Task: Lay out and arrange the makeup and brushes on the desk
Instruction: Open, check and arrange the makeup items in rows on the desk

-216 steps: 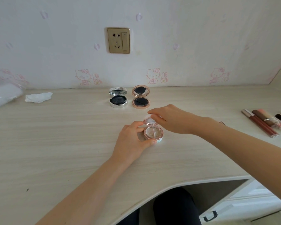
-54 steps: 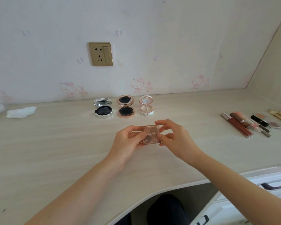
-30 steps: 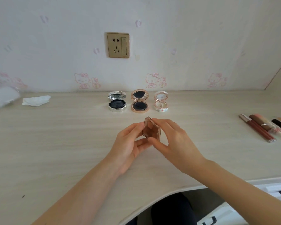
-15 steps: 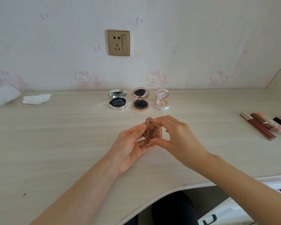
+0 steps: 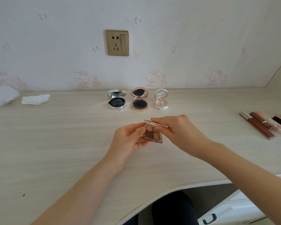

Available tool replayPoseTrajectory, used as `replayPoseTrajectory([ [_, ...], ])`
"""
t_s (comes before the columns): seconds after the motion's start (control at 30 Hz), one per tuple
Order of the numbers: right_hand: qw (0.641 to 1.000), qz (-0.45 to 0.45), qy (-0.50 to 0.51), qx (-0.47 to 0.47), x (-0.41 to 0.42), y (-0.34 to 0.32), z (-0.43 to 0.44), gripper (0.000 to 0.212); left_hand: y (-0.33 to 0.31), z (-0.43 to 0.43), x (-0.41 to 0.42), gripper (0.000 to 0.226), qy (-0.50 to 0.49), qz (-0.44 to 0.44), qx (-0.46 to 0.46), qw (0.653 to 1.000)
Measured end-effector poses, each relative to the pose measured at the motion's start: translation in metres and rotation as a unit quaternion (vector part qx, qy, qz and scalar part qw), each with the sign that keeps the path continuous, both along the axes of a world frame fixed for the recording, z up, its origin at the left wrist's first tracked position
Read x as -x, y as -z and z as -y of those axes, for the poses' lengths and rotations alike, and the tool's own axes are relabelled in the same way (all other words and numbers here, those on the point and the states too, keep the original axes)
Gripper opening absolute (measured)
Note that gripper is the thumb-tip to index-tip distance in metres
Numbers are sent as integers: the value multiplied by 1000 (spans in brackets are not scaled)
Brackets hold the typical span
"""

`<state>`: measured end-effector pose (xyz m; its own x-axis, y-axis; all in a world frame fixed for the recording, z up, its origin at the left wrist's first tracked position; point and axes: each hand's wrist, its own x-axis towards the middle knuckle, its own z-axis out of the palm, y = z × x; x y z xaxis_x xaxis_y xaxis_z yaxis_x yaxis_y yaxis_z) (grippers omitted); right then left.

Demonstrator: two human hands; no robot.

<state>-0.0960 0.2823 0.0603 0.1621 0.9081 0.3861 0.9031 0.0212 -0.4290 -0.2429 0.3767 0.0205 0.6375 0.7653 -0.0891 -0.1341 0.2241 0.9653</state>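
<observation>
Pale wood worktop point(image 5: 55, 151), curved near edge; cartoon-cat wallpaper point(image 5: 201, 38) behind, gold wall socket point(image 5: 117, 43), white drawers point(image 5: 230, 211) near right.

Brown eyeshadow palette point(image 5: 152, 133); silver point(image 5: 117, 101), rose-gold point(image 5: 139, 101) and white point(image 5: 161, 101) compacts; pale wood-grain surface point(image 5: 55, 143); white wallpaper point(image 5: 185, 38) with pink cartoon cats.

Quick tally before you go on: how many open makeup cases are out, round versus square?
Round, open, in a row: 3 (silver compact, rose-gold compact, white compact)
Square eyeshadow palette, open, held by left hand and right hand: 1
Total: 4
</observation>
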Motion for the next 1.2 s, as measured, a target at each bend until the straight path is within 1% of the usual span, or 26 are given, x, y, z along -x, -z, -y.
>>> replayPoseTrajectory([
  [0.07, 1000, 11, 1, 2, -3, 2, -4, 25, 1, -2, 0, 23, -46, -49, -67, 996],
  [0.1, 1000, 17, -1, 4, -4, 3, -7, 25, 3, -3, 1, 24, -64, -77, -116, 988],
  [0.13, 1000, 21, 0, 10, -5, 5, -9, 25, 5, -5, 2, 24, -77, -113, -180, 974],
  [0.2, 999, 28, 1, 24, -8, 7, -13, 25, 8, -4, 4, 19, -78, -180, -307, 931],
  [0.23, 999, 32, 1, 32, -9, 8, -15, 25, 9, -2, 5, 18, -70, -202, -348, 913],
  [0.37, 997, 47, 6, 60, -13, 12, -20, 25, 17, -2, 4, 31, -45, -248, -468, 847],
  [0.43, 996, 62, 2, 71, -15, 13, -23, 25, 21, -4, 3, 35, -35, -256, -505, 823],
  [0.57, 992, 81, -4, 94, -15, 14, -28, 25, 26, -7, 3, 31, -33, -266, -553, 788],
  [0.63, 990, 88, -6, 110, -13, 12, -31, 25, 26, -7, 3, 29, -34, -269, -560, 783],
  [0.77, 987, 63, -26, 146, -16, 1, -35, 25, 27, -7, 3, 28, -34, -272, -571, 774],
  [0.93, 978, 41, -34, 201, -24, -8, -48, 29, 28, -7, 3, 29, -37, -272, -563, 779],
  [1.2, 979, -2, -40, 198, -31, -6, -57, 26, 28, -7, 3, 29, -35, -273, -557, 783],
])
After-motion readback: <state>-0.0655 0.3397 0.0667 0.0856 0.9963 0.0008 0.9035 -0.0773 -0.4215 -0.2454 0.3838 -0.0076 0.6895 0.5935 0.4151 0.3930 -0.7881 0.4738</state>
